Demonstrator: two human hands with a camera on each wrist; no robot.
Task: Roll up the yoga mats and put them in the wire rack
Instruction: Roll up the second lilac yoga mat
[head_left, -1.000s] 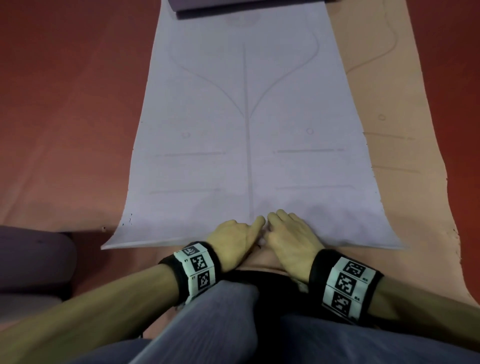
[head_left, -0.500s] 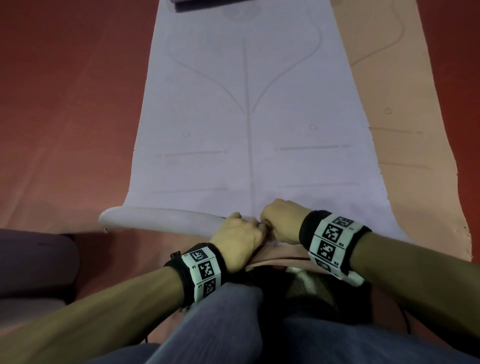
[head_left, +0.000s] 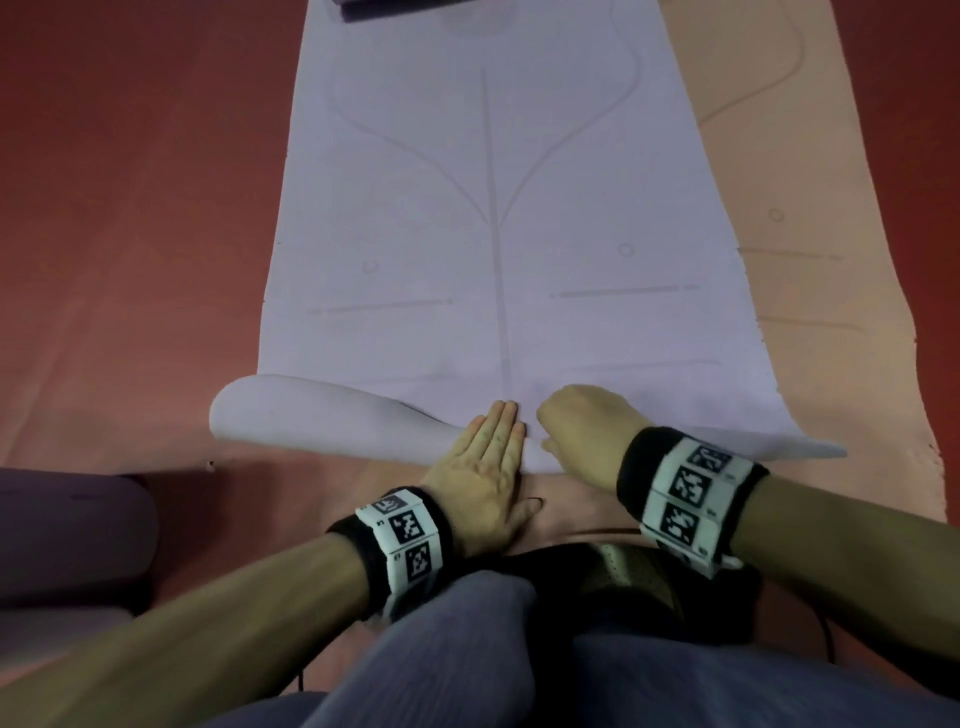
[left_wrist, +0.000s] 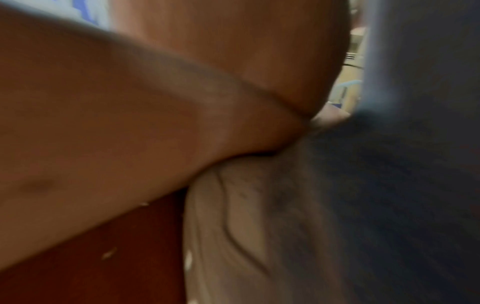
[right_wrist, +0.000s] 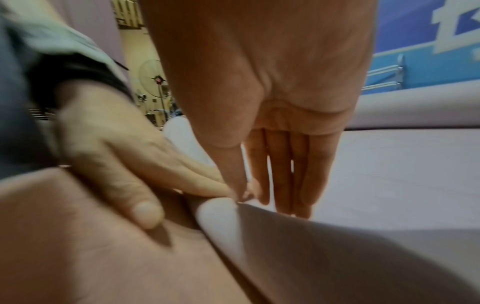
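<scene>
A lavender yoga mat (head_left: 493, 208) lies flat on the floor, stretching away from me. Its near end is curled into a loose roll (head_left: 311, 421), thicker at the left and barely folded at the right. My left hand (head_left: 496, 434) lies flat on the roll's middle with straight fingers. My right hand (head_left: 582, 426) stands beside it. In the right wrist view its straight fingers (right_wrist: 285, 185) press their tips down on the mat (right_wrist: 389, 174) just behind the fold, with the thumb at the fold. The left wrist view is blurred and shows only skin and cloth.
A peach mat (head_left: 831, 260) lies under and to the right of the lavender one. A rolled purple mat (head_left: 67, 530) sits at the near left, and a dark mat (head_left: 395, 8) at the far end. My knees (head_left: 467, 649) are close behind the roll. Red floor (head_left: 130, 208) lies to the left.
Both hands went from lying on the flat edge to curling it over in fists. Now the left hand has flattened on the roll and the right fingers have straightened.
</scene>
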